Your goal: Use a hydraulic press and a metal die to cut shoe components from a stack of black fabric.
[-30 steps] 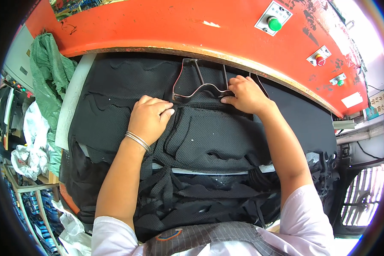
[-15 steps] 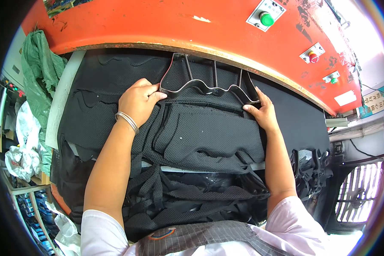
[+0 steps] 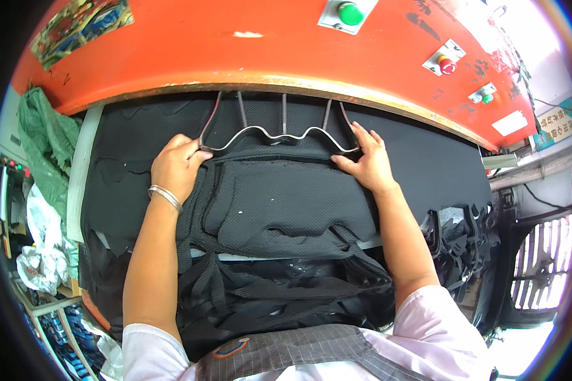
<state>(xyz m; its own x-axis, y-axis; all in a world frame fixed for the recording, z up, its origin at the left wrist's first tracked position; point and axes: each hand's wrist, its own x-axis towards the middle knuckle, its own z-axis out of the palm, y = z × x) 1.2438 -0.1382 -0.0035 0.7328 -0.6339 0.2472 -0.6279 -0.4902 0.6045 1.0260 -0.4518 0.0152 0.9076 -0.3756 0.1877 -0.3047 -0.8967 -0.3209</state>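
Observation:
A metal cutting die (image 3: 274, 134) with a wavy near edge and cross bars lies on black textured fabric (image 3: 152, 120), its far side reaching beneath the edge of the orange machine. My left hand (image 3: 177, 166) grips the die's near left corner, thumb pressed against the metal. At the opposite near corner, my right hand (image 3: 370, 162) holds it between thumb and fingers. Just nearer to me lies a cut black padded piece (image 3: 292, 200), its outline parted from the sheet around it. The far end of the die is hidden under the machine.
Above the work spans the orange machine (image 3: 235, 60) with a green button (image 3: 350, 13) and a red button (image 3: 447, 65). Black fabric scraps (image 3: 279, 295) hang along the near edge. Green sacking (image 3: 44, 146) is at left, a fan (image 3: 543, 273) at right.
The view has turned, so the machine, fabric and hands sit differently in the picture. Both hands still hold the die, with little visible shift of it over the fabric.

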